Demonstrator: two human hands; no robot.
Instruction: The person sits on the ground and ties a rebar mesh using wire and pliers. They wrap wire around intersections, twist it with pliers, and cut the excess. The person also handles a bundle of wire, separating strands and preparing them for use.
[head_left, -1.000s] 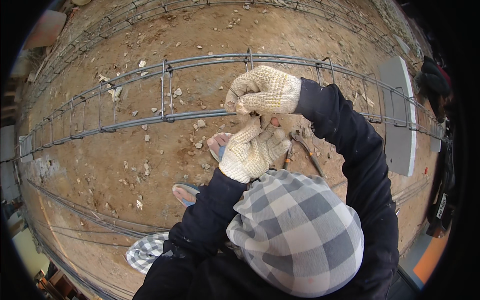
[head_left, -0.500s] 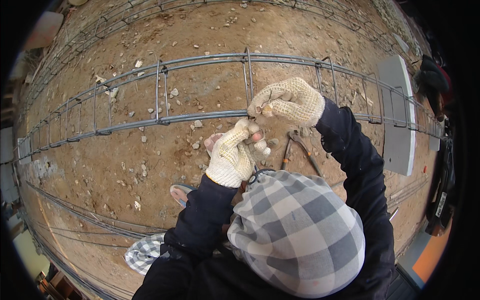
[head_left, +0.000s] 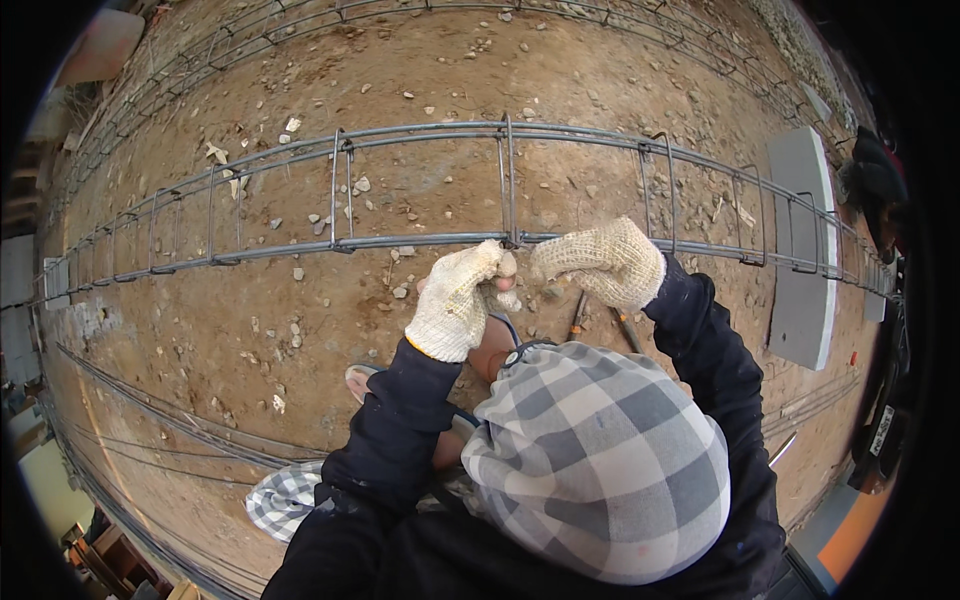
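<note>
A long cage of grey steel rebar (head_left: 430, 241) runs across in front of me, with square stirrups along it. My left hand (head_left: 455, 305), in a cream knitted glove, is closed with fingertips pinched at the near bar, beside the foot of a stirrup (head_left: 511, 180). My right hand (head_left: 605, 265), gloved alike, curls closed just right of that joint, against the near bar. Whatever lies in either hand's fingers is too small or hidden to make out. Below the right hand lie pincers (head_left: 626, 330) with dark and orange handles, their head hidden behind the glove.
Another rebar cage (head_left: 345, 12) stretches along the far side. A grey slab (head_left: 803, 290) stands under the cage at right. Loose bars (head_left: 200, 437) lie at lower left on stony soil (head_left: 300, 370). Checked cloth (head_left: 600, 450) hides the lower middle.
My right hand has turned and dropped lower, now covering the pincers' head. My left hand stays pinched near the same joint. The view has shifted slightly.
</note>
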